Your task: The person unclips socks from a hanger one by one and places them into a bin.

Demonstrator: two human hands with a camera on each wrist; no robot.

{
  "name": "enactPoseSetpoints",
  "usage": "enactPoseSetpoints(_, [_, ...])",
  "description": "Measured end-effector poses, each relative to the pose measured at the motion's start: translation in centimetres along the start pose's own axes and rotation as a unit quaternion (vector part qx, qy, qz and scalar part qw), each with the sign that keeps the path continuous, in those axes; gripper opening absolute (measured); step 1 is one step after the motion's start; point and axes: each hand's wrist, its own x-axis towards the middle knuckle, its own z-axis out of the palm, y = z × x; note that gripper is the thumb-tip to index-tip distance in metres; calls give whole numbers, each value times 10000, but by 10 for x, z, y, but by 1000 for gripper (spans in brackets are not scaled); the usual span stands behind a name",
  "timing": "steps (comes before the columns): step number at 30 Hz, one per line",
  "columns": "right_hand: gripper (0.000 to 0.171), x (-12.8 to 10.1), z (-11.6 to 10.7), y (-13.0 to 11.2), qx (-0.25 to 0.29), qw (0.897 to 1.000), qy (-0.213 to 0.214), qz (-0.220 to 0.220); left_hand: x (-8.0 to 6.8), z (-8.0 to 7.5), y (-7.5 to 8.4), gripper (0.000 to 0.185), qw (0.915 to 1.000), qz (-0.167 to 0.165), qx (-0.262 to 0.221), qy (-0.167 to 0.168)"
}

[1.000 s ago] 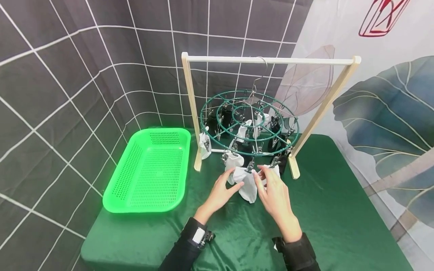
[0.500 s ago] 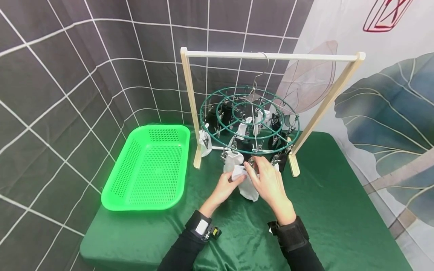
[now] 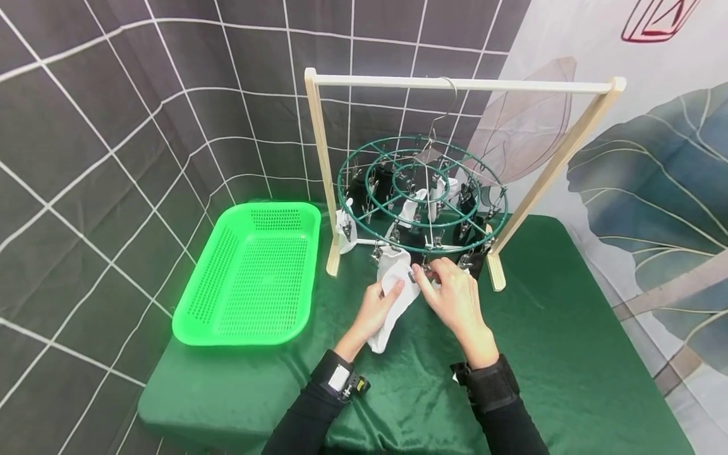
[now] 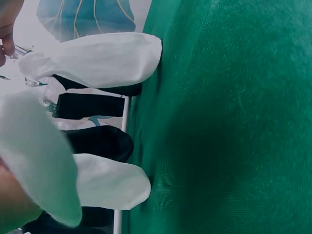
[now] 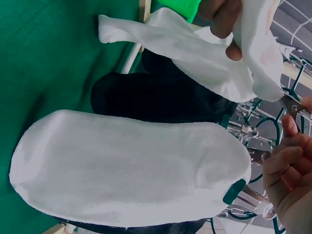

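Note:
My left hand (image 3: 372,314) grips a white sock (image 3: 387,325) between thumb and fingers, in front of a round green hanger (image 3: 364,229). The sock slants down toward the table. My right hand (image 3: 457,297) pinches a metal clip (image 5: 294,108) at the hanger's front rim. In the right wrist view the sock's edge lies close by this clip; whether they touch I cannot tell. Another white sock (image 5: 131,168) hangs from a clip beside it, with a black sock (image 5: 156,95) behind. More white socks (image 4: 112,181) and black socks (image 4: 90,106) hang around the hanger.
A wooden stand with a white bar (image 3: 387,81) carries the hanger by its hook. To the left, a bright green plastic basket (image 3: 250,297) sits on the green cloth-covered table (image 3: 569,354). A dark grid-patterned curtain (image 3: 142,126) rises behind.
The white sock has shifted from hanging straight at the front clip to slanting leftward in my left hand, which now grips it. My right hand has come onto the clip.

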Motion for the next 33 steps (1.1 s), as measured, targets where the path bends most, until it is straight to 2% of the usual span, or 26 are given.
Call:
enactPoseSetpoints(8, [32,2,5,2,186,9986,315,-376,-2,-2,3,34,9991,48,397,-101])
enactPoseSetpoints(17, [37,3,7,0,408,9966,506,-503,-3,-5,11,33,9968,100,778,-132])
enactPoseSetpoints(21, [38,5,6,-2,532,9952,569,-585,-4,-12,14,34,9938,70,1107,-108])
enactPoseSetpoints(27, [40,7,7,-2,658,9924,774,-688,-5,-35,25,33,9794,193,2005,-159])
enactPoseSetpoints(33, [40,7,6,0,499,9927,893,-637,-10,-65,50,35,9533,344,2986,-313])
